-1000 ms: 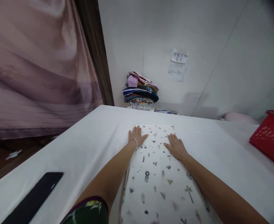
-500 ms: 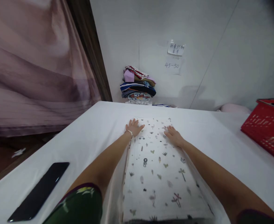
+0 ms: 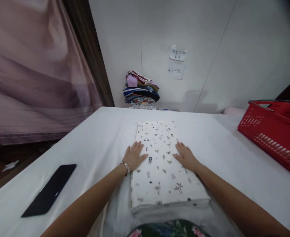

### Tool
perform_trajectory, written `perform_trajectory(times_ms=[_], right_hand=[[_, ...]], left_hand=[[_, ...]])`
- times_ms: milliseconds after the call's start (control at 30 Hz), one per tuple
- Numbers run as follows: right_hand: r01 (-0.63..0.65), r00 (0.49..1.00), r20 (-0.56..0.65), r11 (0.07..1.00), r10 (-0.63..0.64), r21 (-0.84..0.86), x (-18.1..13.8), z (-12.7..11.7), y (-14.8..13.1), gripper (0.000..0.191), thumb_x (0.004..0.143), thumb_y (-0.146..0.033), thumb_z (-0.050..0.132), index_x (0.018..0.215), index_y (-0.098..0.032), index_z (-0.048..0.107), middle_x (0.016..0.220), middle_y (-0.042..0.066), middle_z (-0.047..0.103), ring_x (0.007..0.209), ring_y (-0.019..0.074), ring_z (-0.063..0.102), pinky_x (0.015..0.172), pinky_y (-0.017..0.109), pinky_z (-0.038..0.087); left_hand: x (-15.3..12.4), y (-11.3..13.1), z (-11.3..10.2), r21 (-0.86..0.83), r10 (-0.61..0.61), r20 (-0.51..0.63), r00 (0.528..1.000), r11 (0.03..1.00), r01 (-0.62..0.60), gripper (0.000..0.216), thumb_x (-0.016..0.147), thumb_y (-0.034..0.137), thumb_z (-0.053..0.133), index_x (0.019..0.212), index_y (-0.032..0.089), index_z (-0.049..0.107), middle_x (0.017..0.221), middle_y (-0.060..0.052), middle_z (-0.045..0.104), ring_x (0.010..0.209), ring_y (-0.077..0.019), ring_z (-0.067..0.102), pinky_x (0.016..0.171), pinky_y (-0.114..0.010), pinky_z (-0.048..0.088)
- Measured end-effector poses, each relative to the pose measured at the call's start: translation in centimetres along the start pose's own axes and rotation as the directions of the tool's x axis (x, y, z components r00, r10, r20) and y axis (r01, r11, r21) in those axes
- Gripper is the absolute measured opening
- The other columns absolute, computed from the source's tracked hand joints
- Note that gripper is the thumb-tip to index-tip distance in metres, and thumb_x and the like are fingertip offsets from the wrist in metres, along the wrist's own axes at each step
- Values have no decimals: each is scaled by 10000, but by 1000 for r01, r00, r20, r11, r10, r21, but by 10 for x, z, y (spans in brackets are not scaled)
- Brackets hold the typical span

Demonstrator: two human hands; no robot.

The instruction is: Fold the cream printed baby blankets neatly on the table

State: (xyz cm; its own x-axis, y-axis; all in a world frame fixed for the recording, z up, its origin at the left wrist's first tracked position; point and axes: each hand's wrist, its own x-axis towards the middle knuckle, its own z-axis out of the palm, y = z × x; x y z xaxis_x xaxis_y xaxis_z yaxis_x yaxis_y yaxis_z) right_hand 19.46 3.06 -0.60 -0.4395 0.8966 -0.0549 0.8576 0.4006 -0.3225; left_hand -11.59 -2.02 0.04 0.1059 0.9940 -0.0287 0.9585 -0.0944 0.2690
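A folded white cloth printed with small plants [image 3: 161, 154] lies lengthwise on the white table [image 3: 95, 144] in front of me. My left hand [image 3: 134, 155], with a bracelet on the wrist, lies flat and open on the cloth's left edge. My right hand [image 3: 186, 157] lies flat and open on its right edge, fingers stretched forward. Both hands rest about halfway along the cloth.
A black phone [image 3: 50, 189] lies on the table at my left. A red plastic basket [image 3: 273, 126] stands at the right edge. A pile of folded clothes [image 3: 141, 90] sits against the far wall under paper notes [image 3: 176, 62]. A pink curtain [image 3: 36, 72] hangs at left.
Both hands have slid back toward me along the cloth, from its far end to its middle. The view has pulled back, so the cloth's near folded edge now shows.
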Motion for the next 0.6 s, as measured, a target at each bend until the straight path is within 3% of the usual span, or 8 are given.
perform_trajectory(times_ms=[100, 200, 300, 433, 600], right_hand=[[-4, 998, -60, 993, 11, 116, -15, -10, 12, 674, 884, -572, 184, 1420, -167, 241, 1488, 27, 126, 1365, 186, 91, 1108, 384, 155], [44, 984, -179, 992, -23, 118, -50, -15, 31, 594, 902, -508, 180, 1422, -227, 241, 1480, -24, 158, 1362, 177, 115, 1115, 357, 178], [168, 978, -132, 985, -161, 44, -91, -13, 48, 520, 912, -438, 218, 1403, -279, 283, 1468, -53, 197, 1356, 197, 149, 1116, 383, 188], [320, 947, -34, 947, -320, 17, -127, -9, 55, 493, 907, -404, 317, 1393, -328, 289, 1487, -67, 103, 1356, 213, 138, 1101, 386, 224], [492, 870, -48, 870, -490, 32, -137, -12, 54, 569, 875, -437, 424, 1405, -295, 270, 1496, -3, 105, 1351, 250, 152, 1082, 392, 250]], left_hand=[[-8, -3, -11, -57, 33, -21, 999, 998, -34, 591, 881, 511, 273, 1370, 183, 325, 1474, -46, 208, 1366, -215, 115, 1102, -433, 176], [-37, -14, -17, -58, 174, -123, 977, 982, -182, 496, 903, 377, 275, 1337, 160, 379, 1438, -61, 306, 1343, -181, 210, 1105, -369, 220], [-78, -23, -17, -11, 349, -149, 925, 935, -355, 433, 899, 259, 293, 1309, 193, 416, 1374, -58, 415, 1295, -165, 320, 1085, -371, 282], [-120, -22, -14, 28, 519, -142, 843, 854, -520, 472, 857, 146, 355, 1305, 286, 403, 1375, -21, 415, 1285, -178, 338, 1050, -417, 334], [-132, -9, -22, 97, 664, -63, 745, 747, -657, 560, 790, 69, 411, 1313, 268, 387, 1364, -30, 431, 1271, -202, 360, 1062, -461, 292]])
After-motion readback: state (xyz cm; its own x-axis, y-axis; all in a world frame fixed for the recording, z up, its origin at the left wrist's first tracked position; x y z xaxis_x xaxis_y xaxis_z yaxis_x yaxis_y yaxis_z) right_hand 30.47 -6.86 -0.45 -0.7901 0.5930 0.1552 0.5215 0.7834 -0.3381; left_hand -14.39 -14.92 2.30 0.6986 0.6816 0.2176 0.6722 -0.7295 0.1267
